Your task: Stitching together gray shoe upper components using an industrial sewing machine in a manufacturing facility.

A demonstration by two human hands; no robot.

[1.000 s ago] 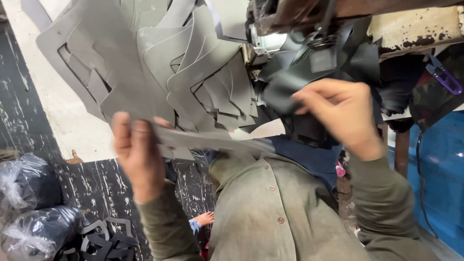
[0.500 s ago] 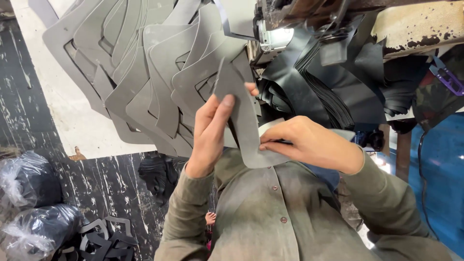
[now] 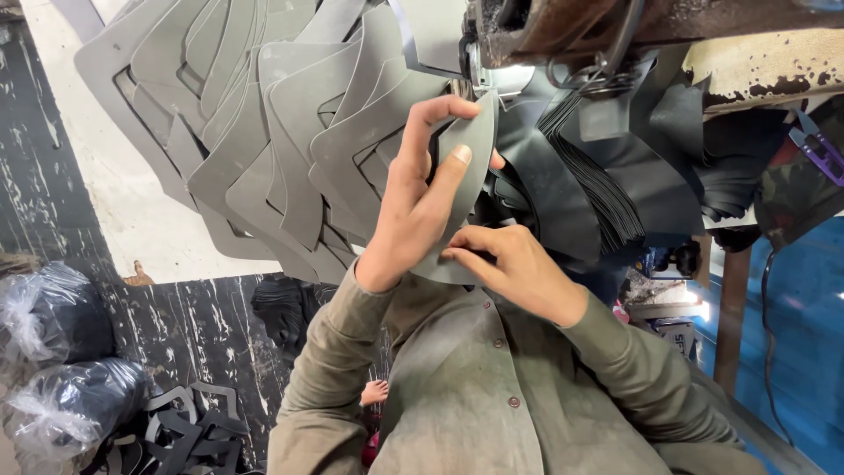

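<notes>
Head view shows our two hands raised together on one grey cut piece [image 3: 466,158], a thin curved sheet of what looks like leather or synthetic; our left hand [image 3: 413,211] is clamped on it, fingers behind and thumb [image 3: 448,176] pressed flat along its front face; our right hand [image 3: 514,264] pinches its lower edge between thumb and fingertips, so both grips are closed on the same piece; the piece stands roughly upright, its upper end close under the dark machine [image 3: 563,35] and its lower end just above our green shirt [image 3: 475,387].

We judge the piece light, limp and easily bent, not fragile, with a smooth face that could slide under a loose pinch; holding near its edges with flat fingers, as now, looks the sound way to keep it from folding.

Left of our hands a fan of similar grey cut pieces [image 3: 255,132] overlaps on the pale counter [image 3: 114,211]; right of them a thick bundle of black strips [image 3: 607,193] hangs beside the machine.

Down on the dark floor [image 3: 193,325] two clear plastic bags [image 3: 61,352] hold dark material we cannot make out; beside them lie loose black offcuts [image 3: 189,431].
</notes>
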